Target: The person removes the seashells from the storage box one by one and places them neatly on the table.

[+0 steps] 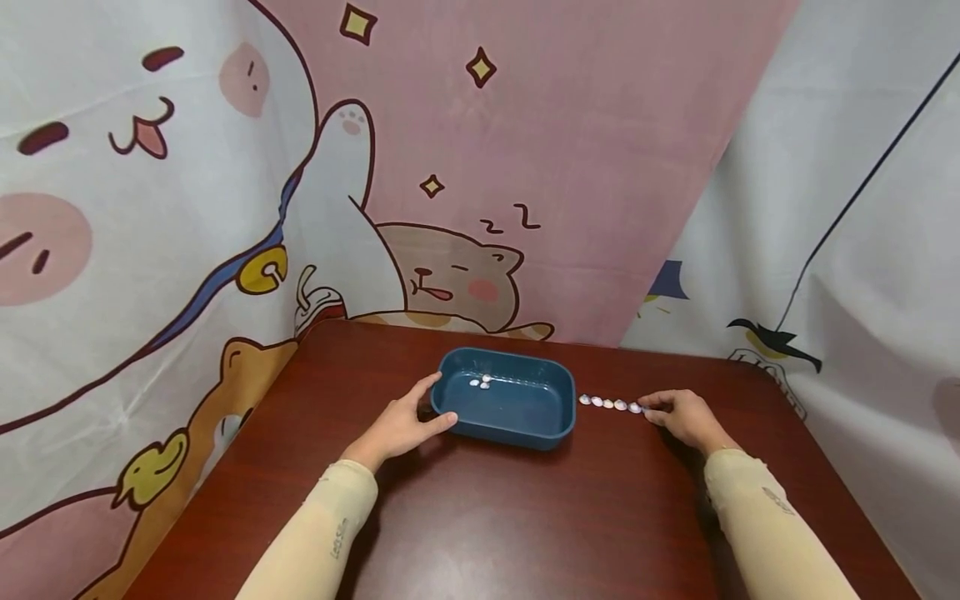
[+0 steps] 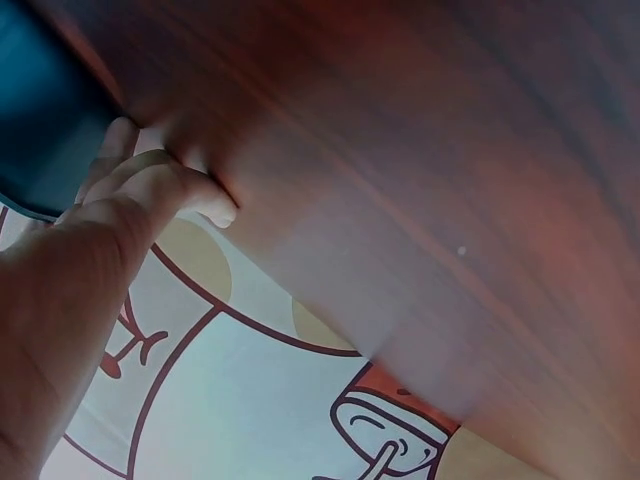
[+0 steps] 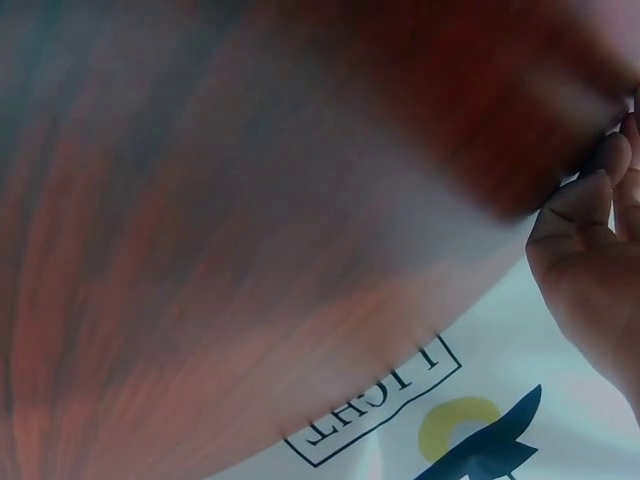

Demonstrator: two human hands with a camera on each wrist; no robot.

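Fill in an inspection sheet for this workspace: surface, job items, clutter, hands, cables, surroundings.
Surface: dark reddish-brown table, wood-grained, glossy.
Job items: blue tray, upright, holding a few small pale pieces; a row of at least five shell-like pieces on the table, right of the tray.
Clutter: nothing seen.
Left hand: touches the tray's left end, fingers and thumb spread around its near corner.
Right hand: thumb and fingertips at the row's right end; whether it grips a piece is unclear.
Cables: nothing seen.
Surroundings: cloth printed with cartoon animals, behind and beside the table.
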